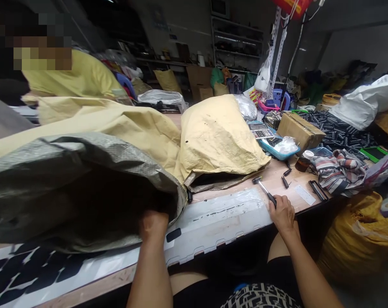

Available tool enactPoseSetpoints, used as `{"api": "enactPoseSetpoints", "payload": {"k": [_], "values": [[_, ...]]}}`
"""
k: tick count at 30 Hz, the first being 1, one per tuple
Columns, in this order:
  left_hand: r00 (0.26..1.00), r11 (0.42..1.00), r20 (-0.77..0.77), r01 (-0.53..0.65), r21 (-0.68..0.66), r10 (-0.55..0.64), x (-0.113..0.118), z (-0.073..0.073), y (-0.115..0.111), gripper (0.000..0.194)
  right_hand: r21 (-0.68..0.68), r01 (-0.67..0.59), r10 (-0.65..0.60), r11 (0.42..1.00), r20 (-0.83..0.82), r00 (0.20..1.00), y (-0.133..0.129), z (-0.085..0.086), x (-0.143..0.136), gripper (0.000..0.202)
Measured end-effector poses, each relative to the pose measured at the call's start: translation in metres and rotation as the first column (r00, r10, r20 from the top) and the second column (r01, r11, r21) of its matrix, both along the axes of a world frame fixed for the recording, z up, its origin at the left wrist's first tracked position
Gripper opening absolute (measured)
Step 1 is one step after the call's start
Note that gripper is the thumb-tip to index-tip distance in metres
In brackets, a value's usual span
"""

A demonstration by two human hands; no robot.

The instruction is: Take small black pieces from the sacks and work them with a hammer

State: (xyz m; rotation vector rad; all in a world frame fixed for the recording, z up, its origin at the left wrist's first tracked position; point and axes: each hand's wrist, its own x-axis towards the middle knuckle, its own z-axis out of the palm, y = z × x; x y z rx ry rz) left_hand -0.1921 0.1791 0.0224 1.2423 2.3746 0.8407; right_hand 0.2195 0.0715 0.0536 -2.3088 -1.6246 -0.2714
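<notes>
Right of the big sack [126,124], our right hand [283,214] grips the hammer [265,189], head end sackward, while inside we cannot tell whether our left hand [154,224] is closed.

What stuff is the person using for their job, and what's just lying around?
Probably for the job:
Hammer, held in the right grip
Open sack, with the left grip at its dark mouth, fingers hard to see

Probably just lying about:
Calculator
Cardboard box
Striped cloth
Brown bottle
</notes>
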Motion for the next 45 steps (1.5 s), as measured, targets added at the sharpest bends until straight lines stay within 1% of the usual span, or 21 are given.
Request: {"api": "enactPoseSetpoints", "payload": {"k": [1,2,3,4,6,7,8,9,10,12,14,16,18,20,22,24,28,32,35,40,45], "values": [[0.999,0.998,0.009,-0.052,-0.023,0.053,0.004,0.003,-0.005,0.011,-0.003,-0.002,0.002,1.0,0.006,1.0,0.0,-0.001,-0.001,0.024],[0.993,0.993,-0.001,-0.116,-0.003,0.116,0.009,0.009,-0.011,0.013,-0.006,-0.009,0.009,1.0,0.012,1.0,0.0,-0.001,-0.001,0.023],[0.985,0.982,-0.02,-0.17,0.082,0.172,0.015,0.017,-0.018,0.017,-0.007,-0.018,0.018,1.0,0.019,1.0,0.001,-0.002,0.0,0.024],[0.975,0.952,-0.038,-0.204,0.228,0.218,0.023,0.025,-0.027,0.022,-0.006,-0.028,0.028,1.0,0.022,0.999,0.002,-0.003,0.001,0.024],[0.967,0.821,-0.055,-0.179,0.542,0.247,0.043,0.038,-0.046,0.029,0.005,-0.039,0.039,0.999,0.005,0.999,0.003,-0.005,0.004,0.025],[0.976,0.759,-0.057,-0.125,0.639,0.208,0.055,0.042,-0.055,0.031,0.018,-0.041,0.041,0.999,-0.023,0.999,0.005,-0.006,0.006,0.026],[0.991,0.724,-0.072,-0.034,0.689,0.114,0.07,0.044,-0.063,0.03,0.038,-0.038,0.041,0.999,-0.068,0.997,0.006,-0.006,0.009,0.027],[0.994,0.703,-0.102,0.094,0.705,-0.03,0.085,0.044,-0.069,0.027,0.062,-0.03,0.038,0.998,-0.131,0.991,0.006,-0.006,0.011,0.027],[0.968,0.68,-0.141,0.248,0.69,-0.21,0.102,0.042,-0.074,0.024,0.091,-0.017,0.036,0.996,-0.21,0.977,0.007,-0.005,0.013,0.028],[0.828,0.596,-0.175,0.513,0.617,-0.532,0.133,0.032,-0.076,0.021,0.163,0.005,0.061,0.987,-0.396,0.916,0.003,0.0,0.014,0.031],[0.68,0.528,-0.139,0.667,0.526,-0.72,0.157,0.02,-0.072,0.024,0.247,0.019,0.132,0.969,-0.578,0.805,-0.008,0.007,0.011,0.037],[0.589,0.499,-0.089,0.747,0.439,-0.803,0.17,0.009,-0.066,0.027,0.322,0.034,0.224,0.946,-0.724,0.653,-0.027,0.014,0.003,0.043],[0.548,0.489,-0.05,0.781,0.388,-0.835,0.174,0.004,-0.061,0.031,0.354,0.018,0.302,0.935,-0.823,0.482,-0.052,0.018,-0.007,0.043],[0.543,0.5,-0.002,0.775,0.386,-0.84,0.172,0.002,-0.058,0.037,0.384,-0.017,0.368,0.923,-0.87,0.33,-0.075,0.019,-0.017,0.044],[0.559,0.527,0.045,0.747,0.406,-0.828,0.169,0.003,-0.058,0.042,0.343,-0.05,0.343,0.938,-0.9,0.27,-0.094,0.016,-0.024,0.041],[0.575,0.547,0.062,0.731,0.408,-0.815,0.168,0.005,-0.059,0.036,0.264,-0.088,0.278,0.961,-0.913,0.298,-0.106,0.011,-0.03,0.039],[0.586,0.559,0.058,0.733,0.387,-0.808,0.169,0.006,-0.06,0.019,0.167,-0.161,0.223,0.973,-0.864,0.452,-0.112,0.002,-0.04,0.043],[0.574,0.541,0.041,0.743,0.394,-0.818,0.169,0.005,-0.059,0.017,0.153,-0.236,0.265,0.96,-0.776,0.573,-0.103,0.003,-0.048,0.043],[0.568,0.53,0.022,0.753,0.391,-0.823,0.169,0.004,-0.059,0.017,0.188,-0.316,0.356,0.93,-0.674,0.647,-0.091,0.008,-0.051,0.046],[0.565,0.513,-0.017,0.761,0.397,-0.825,0.168,0.001,-0.058,0.015,0.247,-0.401,0.468,0.882,-0.548,0.693,-0.079,0.013,-0.056,0.048],[0.571,0.514,-0.021,0.754,0.409,-0.821,0.169,-0.001,-0.058,0.016,0.195,-0.426,0.457,0.883,-0.559,0.692,-0.075,0.009,-0.059,0.047]]}}
